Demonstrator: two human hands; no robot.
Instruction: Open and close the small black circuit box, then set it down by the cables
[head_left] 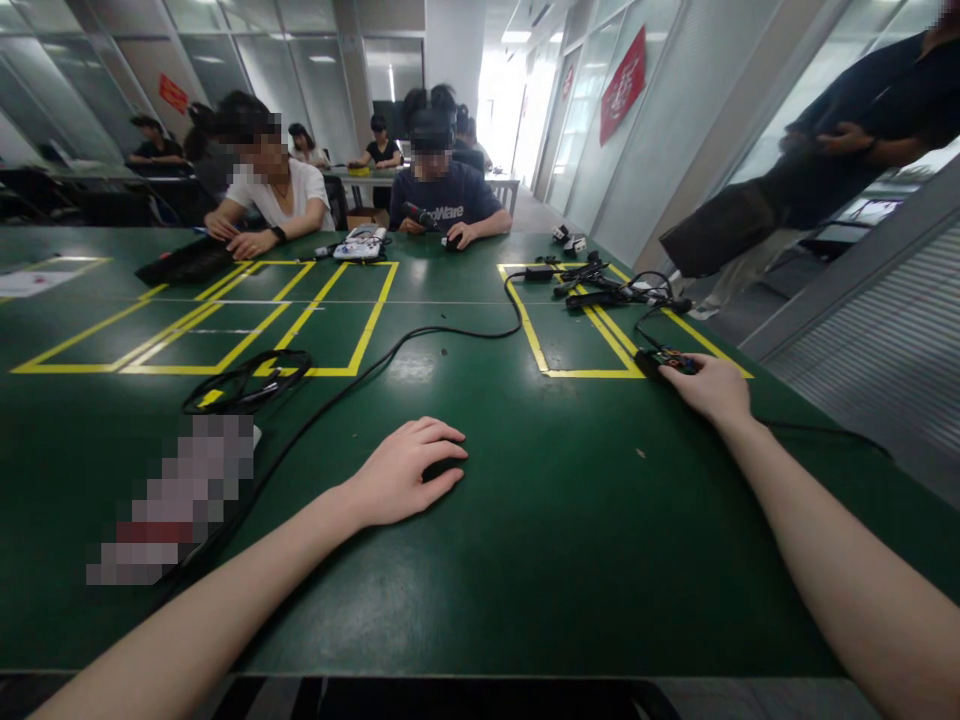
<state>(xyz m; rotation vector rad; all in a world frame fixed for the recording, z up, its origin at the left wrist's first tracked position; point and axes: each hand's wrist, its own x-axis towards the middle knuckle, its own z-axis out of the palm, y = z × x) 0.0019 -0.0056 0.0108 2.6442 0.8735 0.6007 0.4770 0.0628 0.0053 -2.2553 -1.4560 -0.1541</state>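
Note:
My left hand (411, 470) rests palm down on the green table (540, 560), fingers curved and thumb apart, with only dark shadow showing between them. Farther right, my right hand (716, 388) has its fingers closed at a small dark object with coloured wires (675, 360), partly covered by the fingers. Just beyond it lies a tangle of black cables and adapters (600, 290). A long black cable (420, 330) runs from a black power adapter (538, 273) across the table, passing left of my left hand.
Yellow tape (592, 374) marks rectangles on the table. A coiled black cable (251, 383) lies at left beside a blurred flat item (187, 490). Across the table, two people sit near a black keyboard-like object (191, 260) and a white device (362, 242). Another person stands at right.

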